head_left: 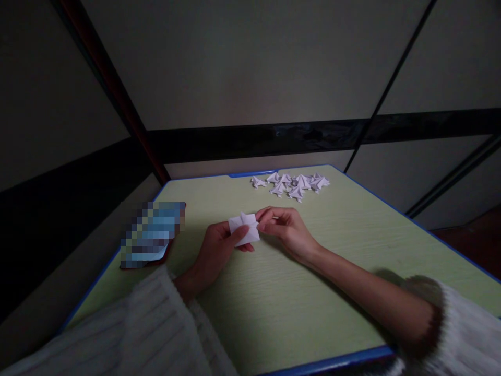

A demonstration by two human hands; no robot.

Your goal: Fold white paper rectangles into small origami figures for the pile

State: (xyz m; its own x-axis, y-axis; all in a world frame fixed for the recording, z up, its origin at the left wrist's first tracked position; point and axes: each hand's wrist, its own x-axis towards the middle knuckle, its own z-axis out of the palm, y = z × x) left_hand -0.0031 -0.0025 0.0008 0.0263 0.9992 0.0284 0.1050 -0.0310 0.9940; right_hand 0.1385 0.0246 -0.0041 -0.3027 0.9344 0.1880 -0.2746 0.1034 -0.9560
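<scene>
A small folded white paper (248,238), roughly square with crease lines and a raised point at its top, is held above the middle of the table. My left hand (219,245) grips it, thumb pressed on the front and fingers behind. At the paper's right edge, my right hand (287,230) pinches a small flap between thumb and index finger; the fingertips partly cover the flap. Beyond the hands, several folded white paper figures (300,183) with pointed parts lie in a cluster near the table's far edge.
A phone (156,230) with a blurred-out screen and reddish case lies at the left edge of the light green, wood-grained table (352,219). The table has blue edging. Behind it stand pale panels with a glossy black band (250,140).
</scene>
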